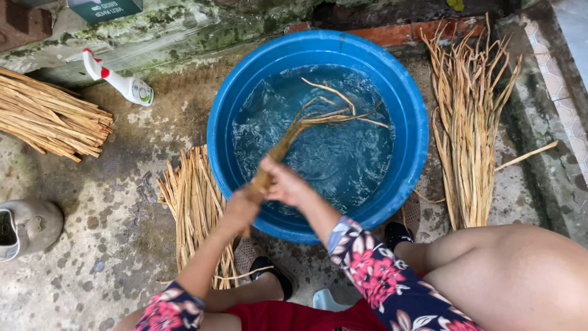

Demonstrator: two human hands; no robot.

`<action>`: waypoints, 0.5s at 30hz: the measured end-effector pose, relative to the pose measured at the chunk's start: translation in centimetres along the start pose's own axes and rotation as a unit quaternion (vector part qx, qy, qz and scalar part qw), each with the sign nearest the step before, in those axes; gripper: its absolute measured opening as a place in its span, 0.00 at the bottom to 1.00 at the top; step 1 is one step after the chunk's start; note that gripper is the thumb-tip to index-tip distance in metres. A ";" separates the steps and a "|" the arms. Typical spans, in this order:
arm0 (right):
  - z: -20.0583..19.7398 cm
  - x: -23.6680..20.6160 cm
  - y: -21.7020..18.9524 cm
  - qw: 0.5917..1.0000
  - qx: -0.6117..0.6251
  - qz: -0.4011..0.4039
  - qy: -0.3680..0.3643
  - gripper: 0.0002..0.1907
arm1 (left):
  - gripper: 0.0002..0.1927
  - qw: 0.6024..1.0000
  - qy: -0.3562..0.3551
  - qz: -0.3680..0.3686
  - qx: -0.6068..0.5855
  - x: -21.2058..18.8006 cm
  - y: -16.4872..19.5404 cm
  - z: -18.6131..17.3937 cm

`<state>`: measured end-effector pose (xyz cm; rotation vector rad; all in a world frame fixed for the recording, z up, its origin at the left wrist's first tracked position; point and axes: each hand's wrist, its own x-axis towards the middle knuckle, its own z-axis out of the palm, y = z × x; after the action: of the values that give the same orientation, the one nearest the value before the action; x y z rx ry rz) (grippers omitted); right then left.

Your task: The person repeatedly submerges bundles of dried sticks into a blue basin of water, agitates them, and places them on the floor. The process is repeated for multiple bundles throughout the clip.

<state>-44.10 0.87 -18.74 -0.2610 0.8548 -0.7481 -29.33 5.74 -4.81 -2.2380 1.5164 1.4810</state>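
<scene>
A round blue basin [411,107] full of water stands on the concrete floor in front of me. My left hand [240,209] and my right hand [283,181] both grip the near end of a bundle of tan dried reed strips [306,122]. The bundle slants up and to the right from my hands, and its far, splayed ends dip into the rippling water. My hands are over the basin's near left rim. Both arms wear flowered sleeves.
A wet pile of reeds [195,202] lies left of the basin and a longer pile [468,122] right of it. A dry bundle [46,116] sits far left, near a white spray bottle [125,84]. A grey shoe [27,225] lies at the left edge.
</scene>
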 end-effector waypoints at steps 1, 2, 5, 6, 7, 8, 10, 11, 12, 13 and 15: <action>0.3 0.3 1.2 0.997 0.018 -0.009 -0.070 0.26 | 0.20 0.990 0.017 0.092 0.101 -0.8 -0.1 2.5; 0.1 0.8 1.9 0.999 -0.033 -0.014 -0.006 0.23 | 0.18 0.962 0.035 0.182 0.200 -1.2 0.2 4.0; -3.5 1.8 -0.2 0.988 -0.078 -0.040 0.127 0.17 | 0.17 0.973 -0.075 0.144 0.163 -1.6 0.9 5.9; -5.2 2.1 -2.2 0.989 -0.026 -0.057 0.131 0.18 | 0.15 0.978 -0.066 0.153 0.124 -1.2 1.2 5.7; -6.4 2.5 -4.1 0.988 -0.022 -0.086 0.129 0.21 | 0.14 0.982 -0.059 0.161 0.085 -0.4 1.5 5.3; -7.5 2.4 -5.9 0.985 -0.019 -0.112 0.128 0.24 | 0.13 0.984 -0.054 0.167 0.044 0.7 1.9 4.7; -9.7 1.8 -9.2 0.978 -0.106 -0.128 0.126 0.32 | 0.18 0.985 -0.061 0.162 0.013 3.4 2.1 3.4; -10.9 1.2 -9.9 0.974 -0.122 -0.121 0.148 0.35 | 0.24 0.978 -0.032 0.206 -0.013 4.6 1.6 2.9; -12.0 0.5 -10.5 0.969 -0.139 -0.115 0.167 0.37 | 0.30 0.968 0.000 0.248 -0.040 5.9 0.9 2.4; -12.9 -0.1 -10.5 0.961 -0.146 -0.113 0.206 0.34 | 0.37 0.953 0.033 0.293 -0.065 7.3 0.3 2.2; -14.6 -1.3 -9.1 0.925 -0.119 -0.145 0.331 0.29 | 0.45 0.969 0.040 0.238 -0.047 9.6 -1.0 2.3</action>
<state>-60.21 -3.62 -22.93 -0.3632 1.5807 -1.0331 -29.58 0.89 -13.49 -2.0964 2.1691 1.6131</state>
